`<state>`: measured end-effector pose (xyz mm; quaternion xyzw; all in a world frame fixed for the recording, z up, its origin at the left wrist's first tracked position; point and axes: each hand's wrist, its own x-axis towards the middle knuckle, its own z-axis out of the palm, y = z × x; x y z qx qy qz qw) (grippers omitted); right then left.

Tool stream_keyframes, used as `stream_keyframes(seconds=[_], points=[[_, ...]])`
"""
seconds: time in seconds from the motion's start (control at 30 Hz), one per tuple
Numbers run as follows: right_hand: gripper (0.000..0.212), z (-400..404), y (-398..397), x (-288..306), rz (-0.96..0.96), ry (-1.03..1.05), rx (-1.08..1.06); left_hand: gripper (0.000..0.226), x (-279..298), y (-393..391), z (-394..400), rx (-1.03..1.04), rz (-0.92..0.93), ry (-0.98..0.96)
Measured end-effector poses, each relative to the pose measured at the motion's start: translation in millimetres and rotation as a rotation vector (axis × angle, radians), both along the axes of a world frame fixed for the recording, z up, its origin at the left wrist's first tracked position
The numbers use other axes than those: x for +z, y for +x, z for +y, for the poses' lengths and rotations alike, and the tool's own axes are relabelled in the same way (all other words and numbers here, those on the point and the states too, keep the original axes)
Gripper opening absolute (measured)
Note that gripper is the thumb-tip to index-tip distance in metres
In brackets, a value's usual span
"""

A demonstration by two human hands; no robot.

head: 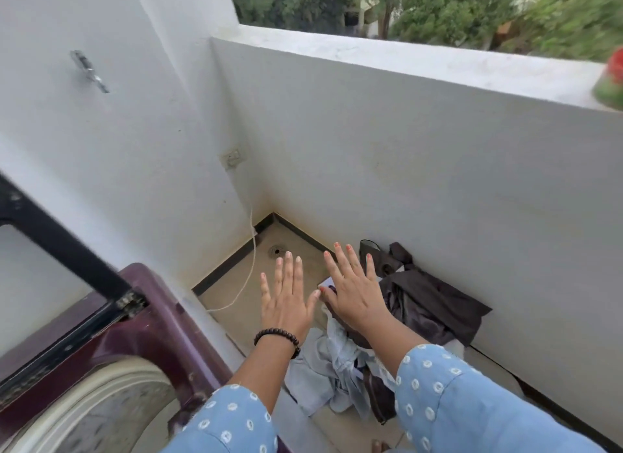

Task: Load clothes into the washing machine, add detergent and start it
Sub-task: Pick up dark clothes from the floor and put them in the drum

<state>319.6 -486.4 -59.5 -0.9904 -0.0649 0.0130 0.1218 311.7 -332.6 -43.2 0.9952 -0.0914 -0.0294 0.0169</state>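
A maroon top-loading washing machine (158,321) stands at the lower left with its lid (64,246) raised and the pale drum rim (101,388) showing. A pile of clothes lies on the balcony floor to its right: dark brown garments (428,304) and pale blue-grey ones (323,368). My left hand (286,300), with a black bead bracelet on the wrist, and my right hand (354,290) are both stretched out above the pile, fingers spread, holding nothing. No detergent is in view.
White walls close the balcony corner, with a low parapet (404,61) and trees beyond. A white cord (251,250) hangs from a wall socket (233,158) to the floor. A floor drain (277,251) sits in the corner. A tap (89,70) sticks out of the left wall.
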Motion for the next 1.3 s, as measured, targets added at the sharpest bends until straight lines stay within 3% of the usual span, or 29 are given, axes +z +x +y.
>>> stream_keyframes(seconds=[0.13,0.3,0.6,0.77,1.3], points=[[0.067,-33,5,-15,0.057,0.001,-0.089,0.068,-12,17,-38,-0.070,0.044,0.021],[0.068,-68,9,-44,0.106,0.016,-0.182,0.076,-35,34,-78,-0.173,0.102,0.058],[0.066,-114,22,-105,0.181,0.005,-0.300,0.071,-90,67,-128,-0.298,0.274,0.102],[0.067,-133,29,-138,0.198,0.024,-0.342,0.071,-124,86,-139,-0.351,0.254,0.117],[0.070,-164,67,-220,0.463,0.005,-0.316,0.087,-223,113,-178,-0.402,0.402,0.098]])
